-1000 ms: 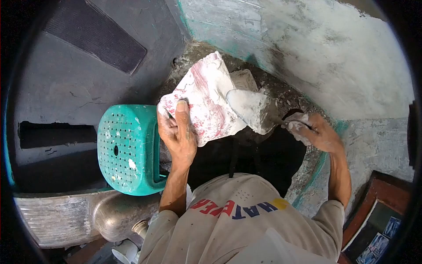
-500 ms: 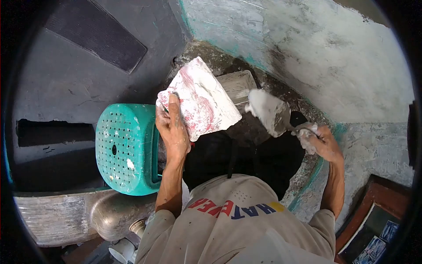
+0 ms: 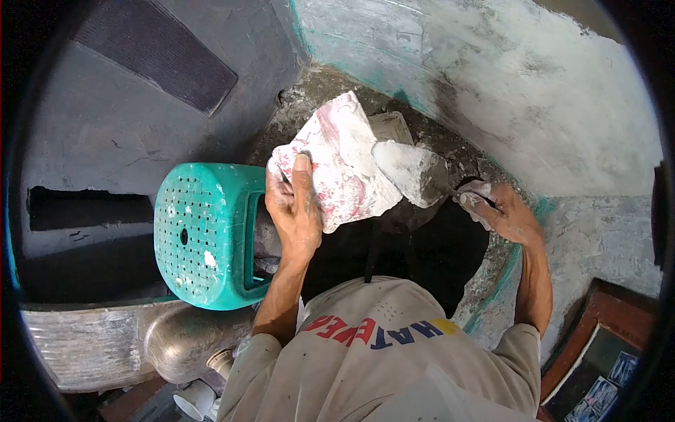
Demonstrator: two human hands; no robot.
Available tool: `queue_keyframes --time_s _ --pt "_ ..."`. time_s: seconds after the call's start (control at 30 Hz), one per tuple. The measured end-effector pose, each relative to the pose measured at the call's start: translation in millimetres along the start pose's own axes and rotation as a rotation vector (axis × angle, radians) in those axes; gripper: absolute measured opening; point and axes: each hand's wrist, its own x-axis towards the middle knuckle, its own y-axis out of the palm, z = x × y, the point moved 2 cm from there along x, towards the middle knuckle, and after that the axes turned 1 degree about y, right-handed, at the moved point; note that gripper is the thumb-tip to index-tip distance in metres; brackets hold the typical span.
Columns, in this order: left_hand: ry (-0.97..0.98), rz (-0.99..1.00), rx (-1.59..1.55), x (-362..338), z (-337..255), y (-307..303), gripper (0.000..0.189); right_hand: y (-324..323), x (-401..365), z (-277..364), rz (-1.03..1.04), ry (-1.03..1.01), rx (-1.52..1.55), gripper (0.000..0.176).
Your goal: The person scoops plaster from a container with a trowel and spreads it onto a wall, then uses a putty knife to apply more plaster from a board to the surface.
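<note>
My left hand (image 3: 297, 211) grips a flat square board (image 3: 341, 165) by its lower left edge, thumb on top. White paste with pink-red streaks covers the board's face. My right hand (image 3: 503, 214) is closed round the handle of a trowel (image 3: 415, 172), whose blade carries white and grey paste. The blade's tip meets the board's right edge. Behind the board, a pale block (image 3: 390, 128) shows in part on the rough floor.
A green plastic stool (image 3: 204, 235) lies on its side at the left, beside my left forearm. A grey wall (image 3: 562, 105) rises at the right. Lower left is a metal basin (image 3: 91, 348); lower right, a brown wooden frame (image 3: 598, 330).
The board has moved right with my left hand. The trowel has shifted left, from apart to touching the board's edge, and my right hand has moved slightly left.
</note>
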Motion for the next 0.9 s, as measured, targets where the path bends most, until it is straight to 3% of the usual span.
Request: queue_keyframes --time_s 0.07,0.17,0.27,0.3,0.4,0.53,0.7,0.73,0.83,0.87,0.9 --pt "-0.030 -0.022 -0.027 3 5 -6 0.037 -4 -5 -12 0.002 0.053 -0.028 0.035" --pt "-0.067 -0.124 -0.121 9 6 -14 0.042 -9 -18 -26 -0.169 -0.017 -0.200 0.034" --pt "-0.090 -0.050 0.062 18 8 -19 0.034 -10 -23 -34 -0.497 -0.462 -0.262 0.037" --pt "-0.095 -0.049 0.064 19 9 -17 0.034 -9 -25 -32 -0.493 -0.459 -0.260 0.037" --pt "-0.262 0.031 0.105 16 -4 -8 0.032 -1 -38 -5 -0.625 -0.775 -0.651 0.042" --pt "-0.286 0.020 0.079 17 6 -7 0.032 13 -46 4 -0.616 -0.794 -0.900 0.048" --pt "-0.172 0.041 -0.130 1 -5 23 0.030 32 -33 -12 -0.699 -0.712 -0.816 0.047" --pt "-0.235 0.152 -0.095 -3 -5 14 0.029 33 -31 -13 -0.712 -0.670 -0.786 0.046" --pt "-0.262 0.136 -0.011 -8 -9 12 0.029 34 -25 -5 -0.766 -0.680 -0.746 0.046" --pt "-0.107 0.124 -0.024 -9 -15 18 0.033 35 -23 -1 -0.773 -0.679 -0.748 0.046" --pt "-0.101 0.127 -0.026 -9 -14 20 0.033 35 -21 2 -0.800 -0.688 -0.719 0.045"
